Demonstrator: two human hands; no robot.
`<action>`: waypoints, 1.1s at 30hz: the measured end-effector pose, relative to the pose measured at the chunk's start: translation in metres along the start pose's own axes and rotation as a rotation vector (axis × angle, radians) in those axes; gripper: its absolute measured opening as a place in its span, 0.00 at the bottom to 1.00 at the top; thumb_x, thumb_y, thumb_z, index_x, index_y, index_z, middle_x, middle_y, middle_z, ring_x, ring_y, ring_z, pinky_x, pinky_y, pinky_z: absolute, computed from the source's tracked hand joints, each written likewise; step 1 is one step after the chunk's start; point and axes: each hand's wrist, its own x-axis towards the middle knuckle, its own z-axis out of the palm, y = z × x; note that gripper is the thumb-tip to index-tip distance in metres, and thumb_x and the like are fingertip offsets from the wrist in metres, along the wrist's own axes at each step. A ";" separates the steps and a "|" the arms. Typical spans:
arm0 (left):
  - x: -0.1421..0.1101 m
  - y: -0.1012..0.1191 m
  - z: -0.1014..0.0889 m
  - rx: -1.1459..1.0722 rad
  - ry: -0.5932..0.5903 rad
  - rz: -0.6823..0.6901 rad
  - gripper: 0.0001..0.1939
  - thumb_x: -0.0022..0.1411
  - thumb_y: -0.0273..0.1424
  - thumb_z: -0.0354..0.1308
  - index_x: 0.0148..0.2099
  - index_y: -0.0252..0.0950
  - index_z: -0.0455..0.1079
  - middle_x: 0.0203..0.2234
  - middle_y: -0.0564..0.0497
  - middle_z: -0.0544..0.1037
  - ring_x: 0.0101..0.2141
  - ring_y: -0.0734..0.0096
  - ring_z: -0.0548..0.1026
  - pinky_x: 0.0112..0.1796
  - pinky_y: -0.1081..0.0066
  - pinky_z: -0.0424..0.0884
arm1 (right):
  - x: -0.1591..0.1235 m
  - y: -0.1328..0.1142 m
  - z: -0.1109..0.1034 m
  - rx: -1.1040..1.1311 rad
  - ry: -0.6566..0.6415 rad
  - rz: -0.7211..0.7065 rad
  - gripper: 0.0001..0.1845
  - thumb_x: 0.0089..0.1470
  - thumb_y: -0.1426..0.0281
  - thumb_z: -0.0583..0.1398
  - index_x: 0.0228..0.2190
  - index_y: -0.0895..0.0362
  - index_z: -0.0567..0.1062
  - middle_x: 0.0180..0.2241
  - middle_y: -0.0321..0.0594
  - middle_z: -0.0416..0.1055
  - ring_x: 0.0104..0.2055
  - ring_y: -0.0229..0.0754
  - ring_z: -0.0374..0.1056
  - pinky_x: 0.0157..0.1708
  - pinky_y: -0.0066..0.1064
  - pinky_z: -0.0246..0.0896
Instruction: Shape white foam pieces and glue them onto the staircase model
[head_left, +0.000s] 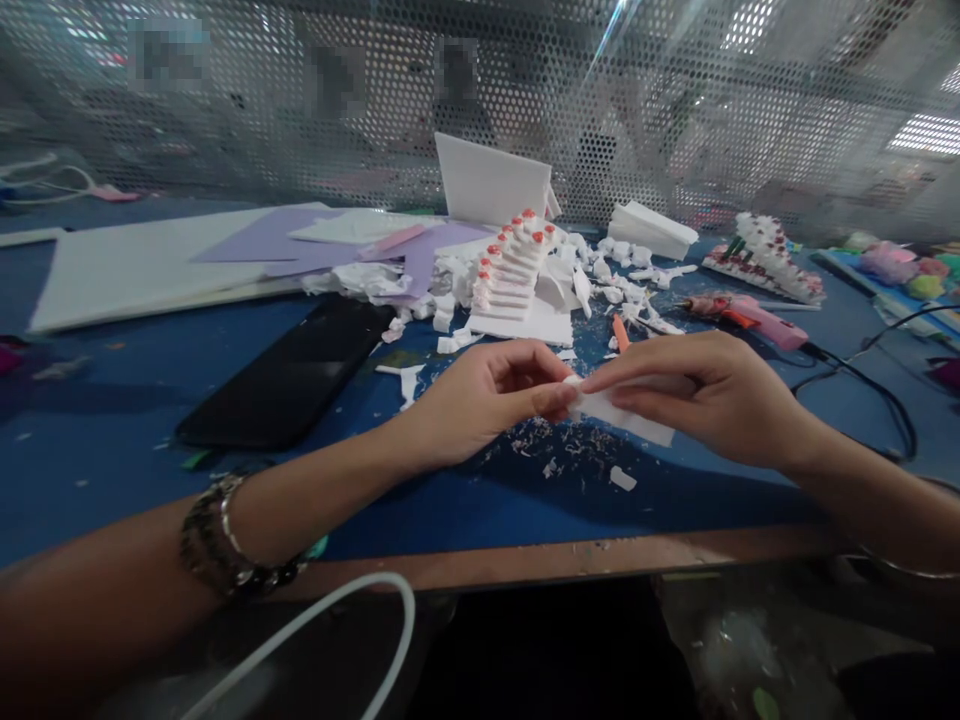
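Between my two hands, above the table's near middle, is a white foam strip [649,425] with a small rounded white end. My left hand [499,395] pinches that end between thumb and fingertips. From the other side my right hand [690,390] grips the strip, its index finger pressed near the rounded tip. Part of the strip is hidden under my right fingers. White crumbs and a small white scrap [622,478] lie on the table below. Just beyond my hands stands a white foam staircase model [517,270] with red dots along its sides.
A black phone [292,375] lies left on the blue table [450,510]. Behind it are white foam sheets [142,260] and purple sheets [255,235]. A pink glue gun [757,315] with a black cord lies right, near a red-and-white model [765,260]. A perforated metal screen [375,120] closes the back.
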 end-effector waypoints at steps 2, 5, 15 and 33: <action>0.000 0.000 0.000 0.010 0.008 0.001 0.05 0.52 0.31 0.59 0.29 0.34 0.68 0.20 0.55 0.74 0.23 0.78 0.72 0.27 0.79 0.69 | 0.000 0.000 0.001 0.015 -0.004 -0.001 0.11 0.52 0.72 0.56 0.38 0.54 0.74 0.31 0.33 0.74 0.30 0.28 0.67 0.30 0.19 0.62; 0.000 0.000 0.000 0.005 0.007 -0.011 0.05 0.52 0.31 0.59 0.29 0.34 0.68 0.20 0.55 0.74 0.24 0.78 0.72 0.27 0.79 0.68 | -0.001 -0.001 0.001 -0.016 -0.013 0.007 0.11 0.51 0.70 0.57 0.39 0.53 0.74 0.29 0.32 0.73 0.29 0.28 0.66 0.31 0.21 0.61; 0.001 -0.001 0.000 -0.032 -0.011 -0.048 0.05 0.53 0.30 0.58 0.29 0.33 0.68 0.20 0.55 0.73 0.23 0.79 0.71 0.28 0.79 0.68 | -0.004 -0.002 0.001 -0.281 -0.002 -0.145 0.12 0.52 0.72 0.57 0.40 0.56 0.72 0.31 0.35 0.69 0.32 0.28 0.65 0.37 0.22 0.60; -0.002 -0.002 0.003 -0.119 -0.083 -0.088 0.05 0.51 0.29 0.60 0.31 0.32 0.68 0.21 0.55 0.73 0.25 0.81 0.70 0.29 0.80 0.67 | -0.006 -0.002 0.008 -0.526 0.050 -0.339 0.06 0.54 0.72 0.54 0.33 0.60 0.71 0.29 0.38 0.67 0.32 0.33 0.63 0.37 0.26 0.61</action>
